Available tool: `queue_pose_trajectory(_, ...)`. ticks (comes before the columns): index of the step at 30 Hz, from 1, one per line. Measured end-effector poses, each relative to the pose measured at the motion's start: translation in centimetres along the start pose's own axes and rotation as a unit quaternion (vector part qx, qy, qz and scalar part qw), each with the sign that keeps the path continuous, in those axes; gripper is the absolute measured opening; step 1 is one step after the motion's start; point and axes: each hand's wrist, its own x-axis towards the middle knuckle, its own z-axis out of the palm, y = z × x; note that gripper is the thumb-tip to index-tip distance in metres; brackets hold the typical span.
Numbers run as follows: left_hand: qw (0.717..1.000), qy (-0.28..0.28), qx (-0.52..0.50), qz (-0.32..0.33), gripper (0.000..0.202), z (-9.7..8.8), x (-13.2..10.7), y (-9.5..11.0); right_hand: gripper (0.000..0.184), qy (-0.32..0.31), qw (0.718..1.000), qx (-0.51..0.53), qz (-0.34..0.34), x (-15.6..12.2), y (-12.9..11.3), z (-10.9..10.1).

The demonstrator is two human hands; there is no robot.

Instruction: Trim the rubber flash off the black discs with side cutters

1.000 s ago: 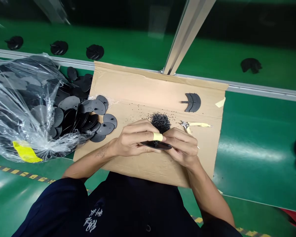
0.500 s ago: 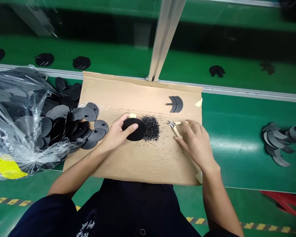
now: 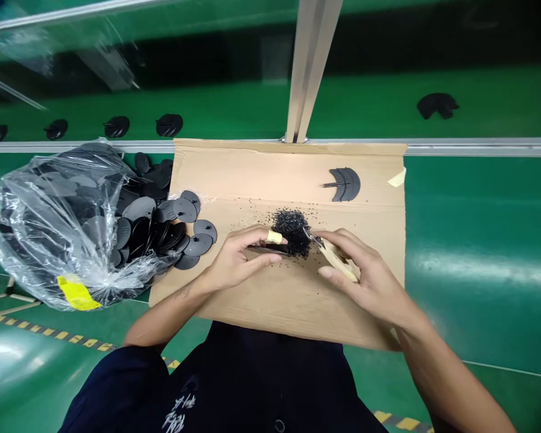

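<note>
My left hand (image 3: 241, 255), with yellow tape round one finger, pinches a black plastic disc (image 3: 264, 249) held almost edge-on over the cardboard sheet (image 3: 275, 294). My right hand (image 3: 365, 273) grips small cutting pliers (image 3: 331, 252) with pale yellow handles. Their metal tip points left at the disc's edge, right over a heap of black plastic trimmings (image 3: 293, 228).
A clear plastic bag (image 3: 58, 222) spilling several black discs lies at the left, some resting on the cardboard's edge. A trimmed fan-shaped black piece (image 3: 346, 183) lies at the cardboard's back right. More black parts ride the green conveyor (image 3: 234, 111) behind a metal rail (image 3: 478, 146).
My right hand has picked the pliers up off the cardboard and brought them to the disc. My left hand has tilted the disc from flat to edge-on beside the trimmings.
</note>
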Motion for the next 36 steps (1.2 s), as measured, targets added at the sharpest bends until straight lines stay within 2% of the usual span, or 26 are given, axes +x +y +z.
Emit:
queue_pose_trajectory(4, 1.000, 0.004, -0.008, 0.011, 0.026, 0.2, 0.1, 0.0, 0.040, 0.007, 0.997, -0.007, -0.074, 0.2, -1.1, 0.2)
queue_pose_trajectory(8, 1.000, 0.007, -0.011, 0.015, 0.026, 0.4, 0.2, -0.2, 0.045, 0.019, 0.990, -0.084, -0.110, 0.1, -0.7, 0.2)
queue_pose_trajectory(11, 1.000, 0.001, -0.015, 0.012, 0.025, 0.4, 0.2, -0.3, 0.043, 0.020, 0.985, -0.124, -0.119, 0.0, -0.3, 0.0)
queue_pose_trajectory(27, 0.999, -0.023, -0.027, 0.025, 0.026, 0.8, 0.1, -0.7, 0.033, 0.005, 0.974, -0.178, -0.139, -0.3, -0.3, -0.7)
queue_pose_trajectory(30, 0.998, -0.040, 0.005, 0.038, 0.024, 0.5, 0.2, -0.6, 0.030, 0.007, 0.983, -0.126, -0.132, -0.4, -0.1, -0.3)
queue_pose_trajectory(33, 0.990, -0.074, 0.088, 0.076, 0.026, -0.2, 0.4, -0.3, 0.031, 0.010, 0.990, -0.091, -0.110, -0.5, 0.2, 0.2)
queue_pose_trajectory(36, 0.958, -0.126, 0.215, 0.140, 0.027, -0.8, 0.6, -0.1, 0.034, 0.010, 0.986, -0.140, -0.091, -0.7, 0.4, 0.3)
